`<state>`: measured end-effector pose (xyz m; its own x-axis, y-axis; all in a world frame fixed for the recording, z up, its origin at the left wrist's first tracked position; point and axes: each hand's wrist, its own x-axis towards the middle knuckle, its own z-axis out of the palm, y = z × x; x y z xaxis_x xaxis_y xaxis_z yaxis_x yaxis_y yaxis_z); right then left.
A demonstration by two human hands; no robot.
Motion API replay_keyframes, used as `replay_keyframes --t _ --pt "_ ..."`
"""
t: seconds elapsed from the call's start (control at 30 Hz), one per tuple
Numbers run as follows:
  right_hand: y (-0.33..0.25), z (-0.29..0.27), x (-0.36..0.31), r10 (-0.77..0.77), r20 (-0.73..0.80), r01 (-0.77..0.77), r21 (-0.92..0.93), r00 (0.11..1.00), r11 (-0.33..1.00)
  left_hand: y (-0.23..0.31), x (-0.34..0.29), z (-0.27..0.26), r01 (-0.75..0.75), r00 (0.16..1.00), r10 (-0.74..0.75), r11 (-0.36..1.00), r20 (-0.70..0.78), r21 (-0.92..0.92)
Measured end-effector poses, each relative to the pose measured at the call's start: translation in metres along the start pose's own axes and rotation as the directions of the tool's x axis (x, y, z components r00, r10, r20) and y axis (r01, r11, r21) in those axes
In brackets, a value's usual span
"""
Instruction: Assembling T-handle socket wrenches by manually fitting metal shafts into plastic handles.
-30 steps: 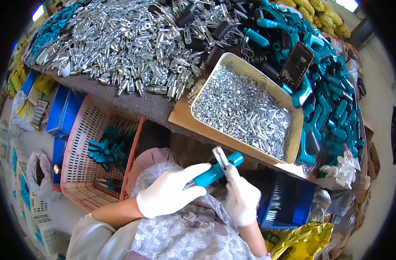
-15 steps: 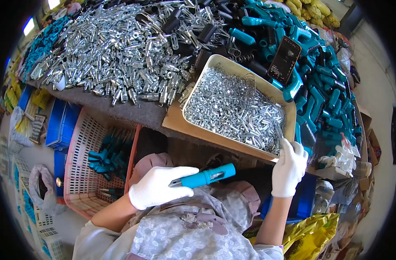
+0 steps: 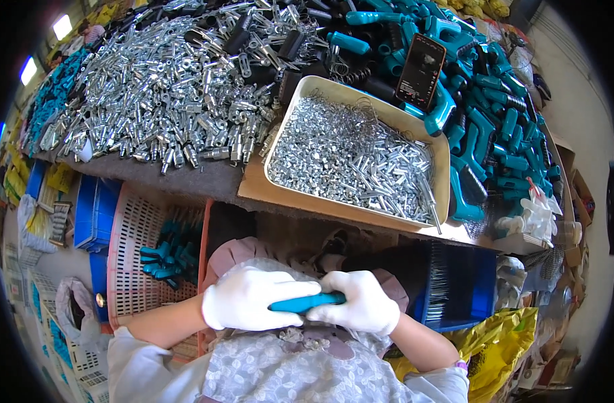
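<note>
Above my lap, both white-gloved hands are closed round a teal plastic handle [image 3: 299, 305]. My left hand [image 3: 250, 299] wraps its left end, fingers stretched along the far side. From the other end my right hand [image 3: 362, 302] grips it with thumb and fingers. Most of the handle is hidden by the gloves, so its slot and anything inside cannot be seen. Beyond my hands, on the bench edge, stands a cream tray [image 3: 442, 180] of small metal pins, nuts and fine springs [image 3: 347, 156]. A thin metal rod [image 3: 429, 201] leans on its near right corner.
Loose metal fittings [image 3: 166, 94] heap up on the bench's left. Teal handles [image 3: 481, 134] pile on the right, under a phone [image 3: 421, 72]. A pink basket [image 3: 127, 258] with teal-handled pieces stands at lower left. A blue bin [image 3: 480, 285] and yellow bag [image 3: 498, 346] are at lower right.
My right hand has come away from the tray's near right corner to the handle. The slotted side with metal inside, visible before, is now covered. The whole view has shifted slightly.
</note>
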<state>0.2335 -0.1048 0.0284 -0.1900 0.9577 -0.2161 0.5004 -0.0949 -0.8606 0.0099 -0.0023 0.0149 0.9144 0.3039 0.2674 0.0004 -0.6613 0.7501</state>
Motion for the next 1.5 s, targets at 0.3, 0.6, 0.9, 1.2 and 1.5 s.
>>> replay_keyframes --t 0.3,0.6,0.9,1.2,1.5 --pt "-0.012 -0.02 0.005 0.037 -0.119 -0.058 -0.179 0.992 0.982 0.018 0.028 -0.009 -0.071 0.995 0.034 0.912 0.098 0.404" --pt "-0.015 -0.067 0.088 -0.539 -0.467 0.076 -0.703 0.701 0.707 0.007 0.01 0.005 0.224 0.936 -0.151 0.953 -0.318 0.207" --pt "0.003 -0.067 0.11 -0.397 -0.504 -0.01 -0.628 0.767 0.778 0.005 0.002 -0.001 0.214 0.907 -0.158 0.971 -0.391 0.103" --pt "-0.005 -0.076 0.104 -0.395 -0.543 0.084 -0.509 0.741 0.857 0.006 0.005 -0.003 0.226 0.92 -0.161 0.963 -0.358 0.149" --pt "-0.014 -0.062 0.073 -0.386 -0.612 0.191 -0.36 0.69 0.913 0.0 0.003 -0.001 0.167 0.932 -0.074 0.956 -0.354 0.24"
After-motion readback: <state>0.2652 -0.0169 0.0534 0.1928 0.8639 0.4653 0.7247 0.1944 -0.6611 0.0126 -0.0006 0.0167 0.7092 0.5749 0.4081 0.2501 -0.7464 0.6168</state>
